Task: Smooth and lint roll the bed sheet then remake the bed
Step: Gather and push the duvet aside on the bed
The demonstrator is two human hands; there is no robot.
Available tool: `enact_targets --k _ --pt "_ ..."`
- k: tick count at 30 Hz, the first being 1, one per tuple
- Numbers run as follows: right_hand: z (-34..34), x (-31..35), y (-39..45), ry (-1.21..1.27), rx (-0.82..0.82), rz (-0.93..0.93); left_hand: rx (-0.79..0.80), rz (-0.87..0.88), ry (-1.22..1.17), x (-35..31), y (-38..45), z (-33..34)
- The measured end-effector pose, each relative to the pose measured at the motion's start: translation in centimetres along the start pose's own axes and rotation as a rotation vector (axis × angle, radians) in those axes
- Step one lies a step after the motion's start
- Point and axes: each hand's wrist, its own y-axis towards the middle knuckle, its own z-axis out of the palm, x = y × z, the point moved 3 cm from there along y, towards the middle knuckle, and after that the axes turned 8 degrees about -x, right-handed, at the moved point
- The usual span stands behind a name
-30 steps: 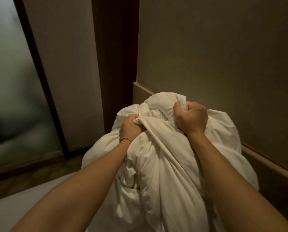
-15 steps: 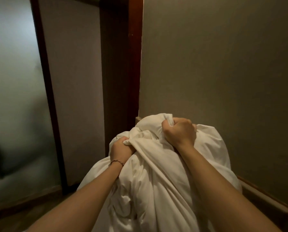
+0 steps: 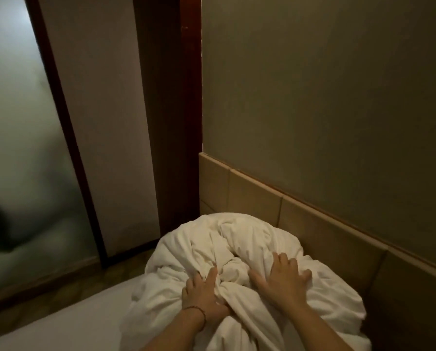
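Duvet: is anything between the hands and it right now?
Nothing visible. Both hands are already on the bunched duvet: the left hand grips a fold, and the right hand presses flat on top with fingers spread. The duvet sits on the bed, against the headboard.

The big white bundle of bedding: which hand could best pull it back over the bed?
Probably the left hand: it grips a fold of the crumpled white bedding bundle, while the right hand only rests spread on top.
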Motion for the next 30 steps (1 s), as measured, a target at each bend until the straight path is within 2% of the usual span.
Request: enact_targets --k 3,6,13,20,24,30 --pt "0.5 -2.9 -1.8 0.040 -0.010 0.045 0.024 0.049 0.047 -0.5 -1.6 1.2" --pt "-0.2 -4.3 -2.9 0.062 -0.071 0.037 -0.017 0.079 0.023 -0.8 -3.1 0.7" --pt "-2.0 -3.5 -5.8 0.249 -0.093 0.051 -0.110 0.095 -0.108 0.6 -6.8 -1.8" --pt "-6.2 0.8 -11.2 0.396 -0.056 -0.063 -0.229 0.227 -0.271 0.4 -12.4 -5.7" --pt "-8.4 4.3 -14.7 0.431 -0.106 -0.173 -0.258 0.284 -0.297 2.2 -16.2 -7.1" --pt "-8.2 11.0 -20.6 0.369 0.015 -0.293 -0.295 0.195 -0.276 9.9 -21.4 -8.0"
